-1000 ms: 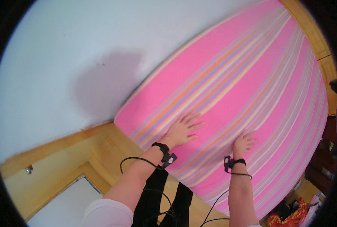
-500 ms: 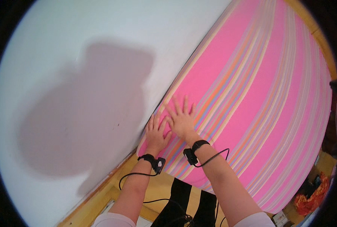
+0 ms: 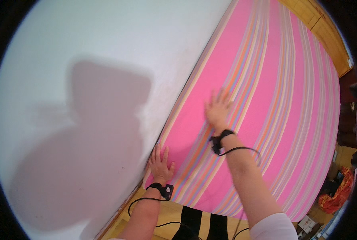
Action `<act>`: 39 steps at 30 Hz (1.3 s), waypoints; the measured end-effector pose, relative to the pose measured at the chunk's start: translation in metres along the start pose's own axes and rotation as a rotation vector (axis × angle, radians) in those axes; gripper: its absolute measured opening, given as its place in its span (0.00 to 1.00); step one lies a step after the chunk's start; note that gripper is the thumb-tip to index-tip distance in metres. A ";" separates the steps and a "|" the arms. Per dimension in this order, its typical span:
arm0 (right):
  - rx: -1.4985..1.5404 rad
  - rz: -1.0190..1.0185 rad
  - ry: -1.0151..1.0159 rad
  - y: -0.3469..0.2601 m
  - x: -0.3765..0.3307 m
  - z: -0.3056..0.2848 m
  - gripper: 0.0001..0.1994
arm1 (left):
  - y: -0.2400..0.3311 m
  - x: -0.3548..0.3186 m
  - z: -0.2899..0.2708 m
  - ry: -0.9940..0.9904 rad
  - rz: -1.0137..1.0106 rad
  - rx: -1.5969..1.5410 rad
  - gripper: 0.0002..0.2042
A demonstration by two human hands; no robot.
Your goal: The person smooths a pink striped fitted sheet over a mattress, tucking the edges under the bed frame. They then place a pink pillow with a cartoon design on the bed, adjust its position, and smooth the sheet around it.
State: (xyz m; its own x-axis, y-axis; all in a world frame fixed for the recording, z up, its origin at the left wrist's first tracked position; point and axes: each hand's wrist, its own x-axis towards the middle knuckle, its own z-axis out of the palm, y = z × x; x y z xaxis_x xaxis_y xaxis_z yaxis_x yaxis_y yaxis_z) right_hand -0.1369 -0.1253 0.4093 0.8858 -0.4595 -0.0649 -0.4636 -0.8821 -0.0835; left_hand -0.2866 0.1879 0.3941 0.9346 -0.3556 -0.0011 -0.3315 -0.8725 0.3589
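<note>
A pink sheet with orange, purple and white stripes (image 3: 290, 100) covers a mattress beside a white wall (image 3: 86, 80). My left hand (image 3: 161, 165) lies flat with fingers spread on the sheet's near corner, right where it meets the wall. My right hand (image 3: 217, 109) is open with fingers apart, pressed on or hovering just over the sheet further up; it is slightly blurred. Both wrists wear black bands with cables. Neither hand holds anything.
A wooden bed frame (image 3: 322, 36) runs along the far side at the upper right. Wooden floor (image 3: 166, 216) shows below the mattress edge. Red and orange cloth (image 3: 334, 196) lies on the floor at the lower right. My shadow falls on the wall.
My right hand has slid up the sheet, away from my left hand. My left hand has dropped to the corner by the wall. The view has turned further toward the wall.
</note>
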 end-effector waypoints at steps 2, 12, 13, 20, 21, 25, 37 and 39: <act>0.096 -0.124 0.044 -0.040 -0.027 0.009 0.38 | 0.000 -0.002 0.000 -0.028 -0.016 0.010 0.39; 0.469 -0.677 -0.249 0.058 -0.122 -0.027 0.39 | 0.002 -0.001 -0.005 -0.082 -0.096 0.022 0.39; 0.452 -0.451 -0.140 0.094 -0.121 -0.031 0.39 | 0.001 -0.003 -0.003 -0.041 -0.056 0.004 0.39; 0.055 -0.126 -0.327 0.249 -0.253 0.009 0.39 | -0.018 -0.002 0.013 -0.051 -0.121 0.189 0.33; 0.035 -0.192 -0.435 0.242 -0.293 0.015 0.39 | -0.016 0.002 0.012 -0.087 -0.141 0.229 0.31; 0.229 -0.432 -0.754 0.222 -0.428 -0.003 0.37 | 0.016 0.006 0.001 0.094 -0.269 0.382 0.29; 1.010 0.384 -0.720 0.465 -0.491 -0.108 0.27 | 0.171 -0.166 0.003 -1.084 -0.110 -0.061 0.26; 0.804 0.443 -0.362 0.542 -0.497 -0.129 0.18 | 0.145 -0.186 -0.023 -0.953 -0.273 -0.666 0.24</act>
State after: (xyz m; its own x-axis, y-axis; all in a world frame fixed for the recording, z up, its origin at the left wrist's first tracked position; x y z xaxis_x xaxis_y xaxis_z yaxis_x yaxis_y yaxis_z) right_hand -0.8257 -0.3884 0.5248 0.6323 -0.5533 -0.5423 -0.7453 -0.2431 -0.6209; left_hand -0.5052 0.1347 0.4675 0.3986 -0.5365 -0.7438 0.2579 -0.7127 0.6523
